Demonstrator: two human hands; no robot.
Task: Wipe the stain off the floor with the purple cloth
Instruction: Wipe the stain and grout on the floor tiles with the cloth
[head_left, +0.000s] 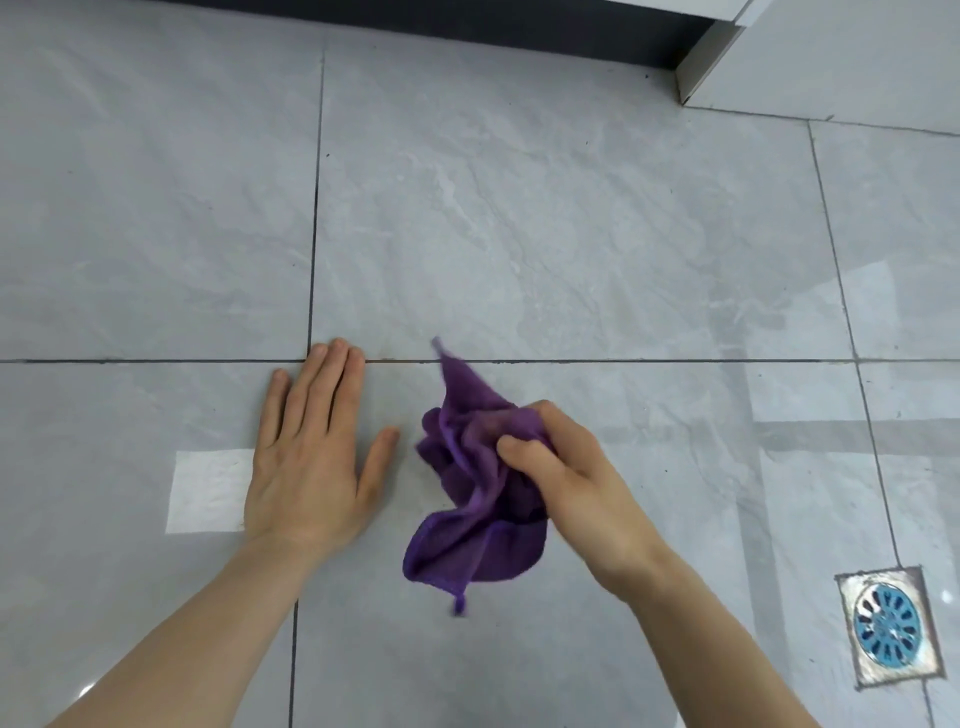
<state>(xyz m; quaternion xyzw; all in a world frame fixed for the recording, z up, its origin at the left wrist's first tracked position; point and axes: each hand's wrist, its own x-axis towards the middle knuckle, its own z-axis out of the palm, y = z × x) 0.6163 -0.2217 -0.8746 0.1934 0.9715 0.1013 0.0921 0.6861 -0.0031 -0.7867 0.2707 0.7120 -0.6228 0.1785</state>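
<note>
A floor drain (887, 624) with a blue grate is set into the grey tiled floor (545, 218) at the near right. The purple cloth (470, 483) is bunched and gripped in the right hand (563, 473). The left hand (311, 452) is laid flat on the tile, fingers spread. A faint brownish stain (392, 359) is seen on the grout line just beyond. A dark baseboard (467, 23) is farthest.
</note>
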